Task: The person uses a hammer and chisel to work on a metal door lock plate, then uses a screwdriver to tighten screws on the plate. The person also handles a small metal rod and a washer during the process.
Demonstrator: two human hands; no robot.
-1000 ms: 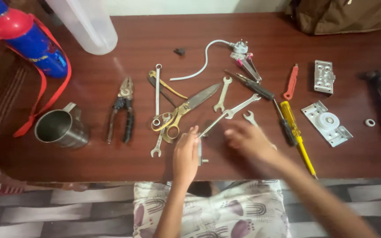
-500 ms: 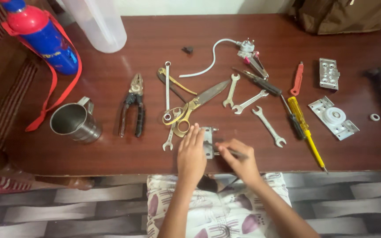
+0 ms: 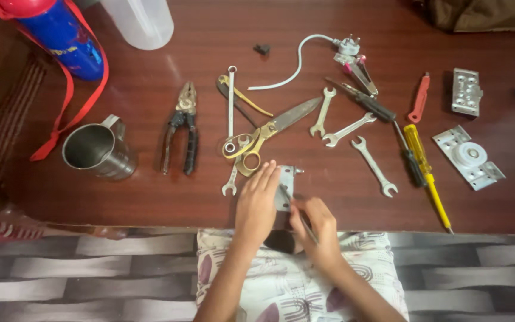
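4 open-end spanners (image 3: 374,166), 2 screwdrivers (image 3: 425,166) beyond the grips. Left hand (image 3: 256,206) flat, open on metal latch plate (image 3: 285,186); right hand (image 3: 314,229) closed around thin tool (image 3: 298,211).

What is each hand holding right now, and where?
Left hand presses flat on the small metal plate; right hand pinches a thin tool near its lower end.

No packages, signs or screens. Only label-like item: printed wrap on blue bottle (image 3: 61,33), far left corner of table (image 3: 150,203), beside red strap (image 3: 73,113). Blue ground, yellowish and red markings, partly cut by frame edge. Lettering too small to make out.
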